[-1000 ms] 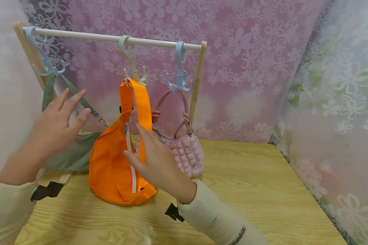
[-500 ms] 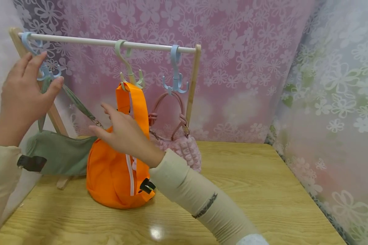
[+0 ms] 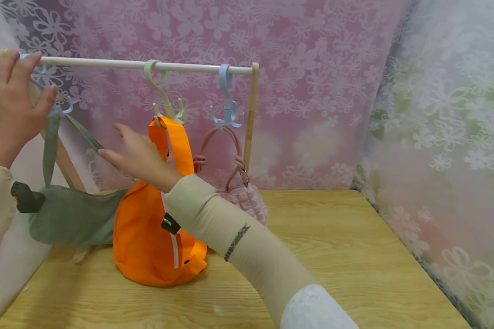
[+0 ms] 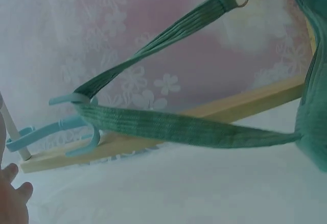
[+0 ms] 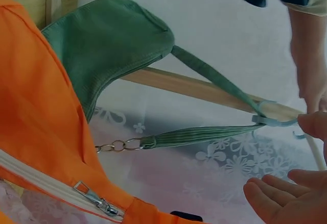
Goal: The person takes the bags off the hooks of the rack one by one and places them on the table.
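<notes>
My left hand (image 3: 12,109) is raised at the rack's upper left corner, fingers extended, in front of the blue hook (image 3: 66,105); it seems to hold nothing. The green shoulder bag (image 3: 74,214) hangs from that hook by its strap (image 4: 168,127). My right hand (image 3: 142,157) reaches across the orange bag (image 3: 142,233), its fingers loosely extended near the green strap. In the right wrist view, no object shows in the right hand (image 5: 286,198). The orange bag hangs from a green hook (image 3: 166,107), partly covered by my right forearm.
A pink bag (image 3: 249,201) hangs from another blue hook (image 3: 228,103) near the right post (image 3: 252,109). The white rod (image 3: 107,63) carries all the hooks. Beneath stands a wooden table (image 3: 333,256), and a pink floral curtain (image 3: 313,91) covers the back.
Both hands have moved left and up, the left one from the green bag to the rack's corner, the right one from the orange bag's front toward the green strap. The view has shifted slightly.
</notes>
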`<action>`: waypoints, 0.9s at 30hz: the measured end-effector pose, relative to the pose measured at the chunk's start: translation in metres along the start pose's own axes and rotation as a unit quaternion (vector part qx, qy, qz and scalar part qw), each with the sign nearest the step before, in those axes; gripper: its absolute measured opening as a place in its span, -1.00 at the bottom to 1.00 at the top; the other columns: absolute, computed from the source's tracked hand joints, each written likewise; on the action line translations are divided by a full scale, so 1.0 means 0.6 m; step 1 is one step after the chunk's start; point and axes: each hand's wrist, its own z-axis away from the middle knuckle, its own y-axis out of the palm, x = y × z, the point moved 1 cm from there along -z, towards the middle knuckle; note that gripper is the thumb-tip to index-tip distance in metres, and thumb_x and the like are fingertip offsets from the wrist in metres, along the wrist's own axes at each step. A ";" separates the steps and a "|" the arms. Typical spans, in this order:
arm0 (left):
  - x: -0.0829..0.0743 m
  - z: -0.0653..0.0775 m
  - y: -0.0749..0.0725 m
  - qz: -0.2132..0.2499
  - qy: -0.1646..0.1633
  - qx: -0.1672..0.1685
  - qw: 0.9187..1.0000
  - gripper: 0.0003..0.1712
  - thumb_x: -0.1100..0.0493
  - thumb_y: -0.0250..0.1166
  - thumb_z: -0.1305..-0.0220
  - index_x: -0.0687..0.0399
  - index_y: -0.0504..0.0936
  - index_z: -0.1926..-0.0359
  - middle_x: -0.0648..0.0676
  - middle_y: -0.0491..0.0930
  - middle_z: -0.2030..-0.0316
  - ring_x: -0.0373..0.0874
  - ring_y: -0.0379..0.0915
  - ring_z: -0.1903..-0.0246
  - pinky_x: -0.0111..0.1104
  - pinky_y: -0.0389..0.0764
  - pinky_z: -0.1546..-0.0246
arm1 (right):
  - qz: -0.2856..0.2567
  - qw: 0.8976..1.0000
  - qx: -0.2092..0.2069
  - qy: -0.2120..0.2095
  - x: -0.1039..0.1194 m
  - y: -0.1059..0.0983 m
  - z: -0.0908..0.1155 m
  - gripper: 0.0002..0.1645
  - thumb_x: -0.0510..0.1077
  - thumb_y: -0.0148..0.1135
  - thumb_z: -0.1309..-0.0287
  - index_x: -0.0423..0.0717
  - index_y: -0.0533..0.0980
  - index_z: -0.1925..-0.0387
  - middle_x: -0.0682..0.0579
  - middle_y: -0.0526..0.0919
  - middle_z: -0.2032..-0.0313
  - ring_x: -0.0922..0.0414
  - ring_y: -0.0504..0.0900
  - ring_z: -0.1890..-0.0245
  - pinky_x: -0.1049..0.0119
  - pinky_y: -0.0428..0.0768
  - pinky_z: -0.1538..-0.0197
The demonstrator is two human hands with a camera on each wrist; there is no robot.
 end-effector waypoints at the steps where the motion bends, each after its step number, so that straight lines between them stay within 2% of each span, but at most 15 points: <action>1: 0.004 -0.006 -0.001 -0.006 0.003 -0.003 1.000 -0.32 0.05 -0.04 -0.47 0.03 0.01 -0.52 0.29 -0.05 -0.48 0.27 -0.16 -0.45 0.11 -0.17 -0.44 | -0.003 1.000 0.002 0.002 0.001 0.005 -0.007 -0.15 0.18 0.22 -0.26 0.15 0.11 -0.47 0.28 0.51 -0.17 0.35 0.63 0.47 0.62 0.51 0.09; 3: 0.012 -0.019 -0.001 -0.020 0.016 -0.011 1.000 -0.32 0.09 -0.01 -0.47 0.04 0.01 -0.51 0.29 -0.03 -0.48 0.25 -0.14 -0.45 0.08 -0.16 -0.44 | 0.000 1.000 -0.002 0.009 0.002 0.015 -0.020 -0.15 0.18 0.23 -0.25 0.17 0.11 -0.47 0.30 0.47 -0.21 0.37 0.62 0.44 0.62 0.50 0.07; 6: 0.019 -0.035 -0.002 -0.031 0.031 -0.012 0.999 -0.30 0.21 0.06 -0.45 0.07 0.02 -0.51 0.31 0.00 -0.46 0.25 -0.11 -0.45 0.07 -0.13 -0.44 | 0.001 1.000 -0.016 0.018 0.000 0.029 -0.036 -0.14 0.18 0.25 -0.23 0.16 0.13 -0.46 0.30 0.46 -0.22 0.38 0.63 0.20 0.60 0.49 -0.01; 10: 0.022 -0.044 0.001 -0.054 0.021 0.027 0.998 -0.26 0.30 0.07 -0.44 0.09 -0.03 -0.52 0.34 -0.06 -0.47 0.25 -0.16 -0.46 0.08 -0.13 -0.43 | -0.016 0.998 -0.032 0.051 -0.012 0.050 -0.048 -0.09 0.16 0.31 -0.18 0.17 0.12 -0.47 0.33 0.37 -0.30 0.37 0.45 -0.18 0.52 0.43 -0.18; 13: 0.028 -0.048 -0.004 -0.081 0.027 0.042 0.995 -0.28 0.29 0.04 -0.46 0.13 -0.06 -0.52 0.35 -0.09 -0.47 0.26 -0.21 -0.46 0.10 -0.13 -0.41 | -0.017 0.998 -0.012 0.065 -0.019 0.065 -0.059 -0.02 0.16 0.30 -0.19 0.18 0.01 -0.51 0.32 0.25 -0.37 0.37 0.31 -0.31 0.47 0.34 -0.28; 16: 0.040 -0.052 -0.003 -0.089 0.037 0.032 0.995 -0.30 0.32 0.03 -0.45 0.17 -0.03 -0.50 0.35 -0.06 -0.46 0.25 -0.23 -0.46 0.10 -0.16 -0.42 | -0.019 0.998 0.021 0.062 -0.028 0.081 -0.066 0.03 0.16 0.25 -0.24 0.17 -0.12 -0.53 0.32 0.08 -0.44 0.39 0.14 -0.39 0.48 0.22 -0.36; 18: 0.048 -0.056 0.004 -0.078 0.044 0.022 0.996 -0.32 0.35 0.04 -0.44 0.19 0.02 -0.49 0.34 -0.01 -0.45 0.25 -0.20 -0.46 0.08 -0.18 -0.44 | -0.031 0.997 0.032 0.065 -0.035 0.090 -0.068 0.04 0.17 0.22 -0.25 0.18 -0.17 -0.54 0.33 0.02 -0.46 0.40 0.09 -0.41 0.48 0.19 -0.37; 21: 0.057 -0.065 0.009 -0.068 0.031 0.034 0.997 -0.33 0.38 0.02 -0.43 0.22 0.02 -0.48 0.30 0.00 -0.46 0.20 -0.23 -0.48 0.01 -0.26 -0.46 | -0.049 0.996 0.036 0.072 -0.044 0.101 -0.071 0.00 0.15 0.18 -0.29 0.20 -0.19 -0.54 0.36 -0.04 -0.47 0.42 0.07 -0.41 0.49 0.17 -0.37; 22: 0.058 -0.068 0.009 -0.065 0.023 0.046 0.997 -0.33 0.39 0.01 -0.43 0.24 0.02 -0.48 0.30 0.00 -0.46 0.19 -0.24 -0.48 0.00 -0.27 -0.46 | -0.057 0.995 0.037 0.075 -0.046 0.103 -0.071 -0.01 0.14 0.17 -0.31 0.22 -0.19 -0.54 0.37 -0.03 -0.47 0.41 0.12 -0.39 0.49 0.20 -0.36; 24: 0.060 -0.078 0.009 -0.059 -0.002 0.070 0.996 -0.32 0.42 0.01 -0.43 0.25 0.00 -0.48 0.36 0.08 -0.41 0.25 -0.15 -0.43 0.02 -0.19 -0.46 | -0.070 0.993 0.042 0.083 -0.048 0.107 -0.073 -0.05 0.10 0.15 -0.34 0.26 -0.18 -0.53 0.37 0.06 -0.44 0.37 0.43 -0.21 0.51 0.37 -0.24; 26: 0.069 -0.087 0.015 -0.041 -0.023 0.086 0.995 -0.32 0.45 -0.01 -0.42 0.24 -0.01 -0.49 0.41 0.12 -0.37 0.25 -0.13 -0.41 0.01 -0.17 -0.46 | -0.079 0.992 0.046 0.087 -0.049 0.106 -0.073 -0.09 0.07 0.13 -0.36 0.28 -0.16 -0.53 0.36 0.12 -0.43 0.33 0.56 -0.07 0.52 0.43 -0.18; 27: 0.072 -0.090 0.018 -0.032 -0.023 0.084 0.996 -0.32 0.47 -0.01 -0.42 0.24 0.01 -0.48 0.44 0.16 -0.34 0.27 -0.09 -0.38 0.01 -0.14 -0.45 | -0.083 0.991 0.048 0.090 -0.049 0.106 -0.073 -0.11 0.06 0.12 -0.37 0.29 -0.15 -0.52 0.37 0.15 -0.41 0.32 0.59 -0.02 0.51 0.45 -0.16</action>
